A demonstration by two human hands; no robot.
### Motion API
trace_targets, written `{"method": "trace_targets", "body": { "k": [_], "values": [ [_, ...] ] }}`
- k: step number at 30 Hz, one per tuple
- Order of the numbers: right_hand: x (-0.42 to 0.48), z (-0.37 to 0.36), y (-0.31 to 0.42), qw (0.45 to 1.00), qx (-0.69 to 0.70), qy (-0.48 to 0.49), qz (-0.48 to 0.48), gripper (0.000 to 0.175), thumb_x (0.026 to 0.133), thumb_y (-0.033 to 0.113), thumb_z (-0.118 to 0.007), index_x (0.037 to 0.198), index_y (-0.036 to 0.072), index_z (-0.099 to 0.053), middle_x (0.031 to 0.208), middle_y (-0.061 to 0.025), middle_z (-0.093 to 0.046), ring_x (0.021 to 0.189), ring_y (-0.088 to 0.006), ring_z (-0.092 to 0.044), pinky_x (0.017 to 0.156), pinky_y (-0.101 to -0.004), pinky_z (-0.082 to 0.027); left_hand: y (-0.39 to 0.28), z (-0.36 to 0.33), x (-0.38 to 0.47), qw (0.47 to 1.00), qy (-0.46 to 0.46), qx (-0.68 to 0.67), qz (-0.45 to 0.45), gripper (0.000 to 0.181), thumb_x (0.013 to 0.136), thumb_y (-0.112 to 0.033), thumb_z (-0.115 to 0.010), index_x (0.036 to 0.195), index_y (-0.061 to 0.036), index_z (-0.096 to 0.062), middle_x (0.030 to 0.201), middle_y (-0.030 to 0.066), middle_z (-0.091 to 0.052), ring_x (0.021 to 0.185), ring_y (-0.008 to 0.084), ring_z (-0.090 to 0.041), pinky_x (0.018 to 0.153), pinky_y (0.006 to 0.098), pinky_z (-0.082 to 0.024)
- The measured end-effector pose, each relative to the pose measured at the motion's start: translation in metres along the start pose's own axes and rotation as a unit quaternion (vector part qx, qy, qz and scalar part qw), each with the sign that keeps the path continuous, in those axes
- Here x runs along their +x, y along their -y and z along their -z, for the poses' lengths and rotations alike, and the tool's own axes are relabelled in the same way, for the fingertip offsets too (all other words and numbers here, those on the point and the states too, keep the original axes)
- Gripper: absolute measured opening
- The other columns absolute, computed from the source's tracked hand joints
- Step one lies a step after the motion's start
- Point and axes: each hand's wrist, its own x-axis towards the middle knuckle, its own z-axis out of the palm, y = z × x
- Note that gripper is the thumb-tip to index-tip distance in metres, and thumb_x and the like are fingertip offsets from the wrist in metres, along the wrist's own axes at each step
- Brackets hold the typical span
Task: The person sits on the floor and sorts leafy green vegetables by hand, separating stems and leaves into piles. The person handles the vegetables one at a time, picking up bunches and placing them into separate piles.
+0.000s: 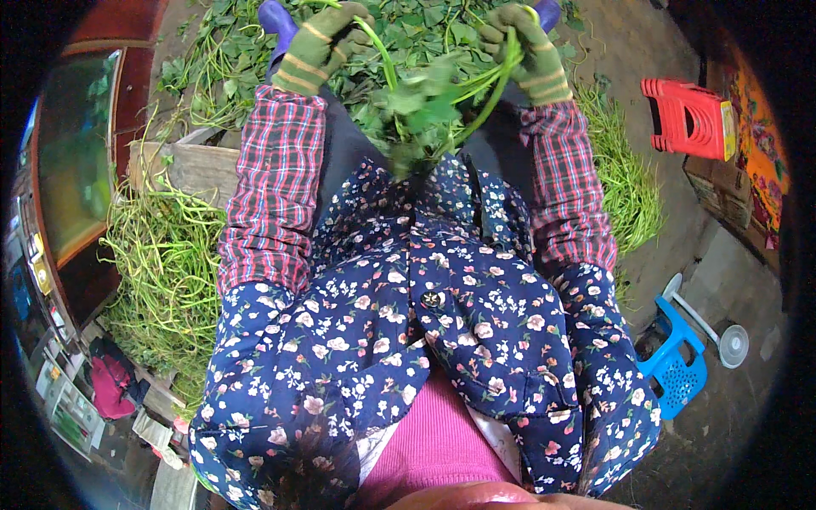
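My left hand [322, 51], in a green striped knit glove, grips a thick green vine stem [384, 56] that bends down towards my lap. In a matching glove, my right hand [534, 60] is closed around several green stems [500, 80]. Between the hands hangs a bunch of leaves [424, 105], blurred, above my lap; the vines look like sweet potato vines. A broad pile of leafy vines [424, 29] covers the ground beyond my knees. Part of each purple boot [278, 27] shows beside the gloves.
Heaps of thin green stems lie at my left [169, 248] and right [628, 175]. A wooden plank [185, 167] stands by the left heap. Rightward are a red plastic stool [688, 121], a cardboard box [720, 191] and a blue plastic seat [683, 376]. A glass-fronted cabinet [76, 159] stands far left.
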Motion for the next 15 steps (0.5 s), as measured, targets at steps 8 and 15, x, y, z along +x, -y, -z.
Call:
{"method": "trace_targets", "body": {
  "k": [8, 15],
  "values": [
    [-0.044, 0.075, 0.018, 0.955, 0.276, -0.079, 0.078, 0.022, 0.086, 0.021, -0.039, 0.066, 0.011, -0.042, 0.05, 0.0043, -0.029, 0.037, -0.0067, -0.024, 0.036, -0.0222, -0.023, -0.024, 0.049, 0.009, 0.983, -0.003, -0.184, -0.024, 0.018, 0.082, -0.02, -0.051, 0.083, -0.002, -0.054, 0.071, 0.01, -0.057, 0.063, 0.0199, -0.056, 0.059, 0.0297, -0.049],
    [-0.018, 0.05, 0.005, 0.867, -0.307, -0.391, -0.037, 0.014, 0.074, 0.024, -0.059, 0.079, 0.011, -0.055, 0.058, -0.0011, -0.051, 0.046, -0.0112, -0.047, 0.04, -0.0244, -0.037, -0.019, 0.04, 0.017, 0.968, -0.104, -0.23, 0.015, 0.018, 0.083, -0.022, -0.049, 0.077, -0.0048, -0.051, 0.069, 0.0069, -0.052, 0.063, 0.0205, -0.053, 0.063, 0.0349, -0.048]
  ]
}}
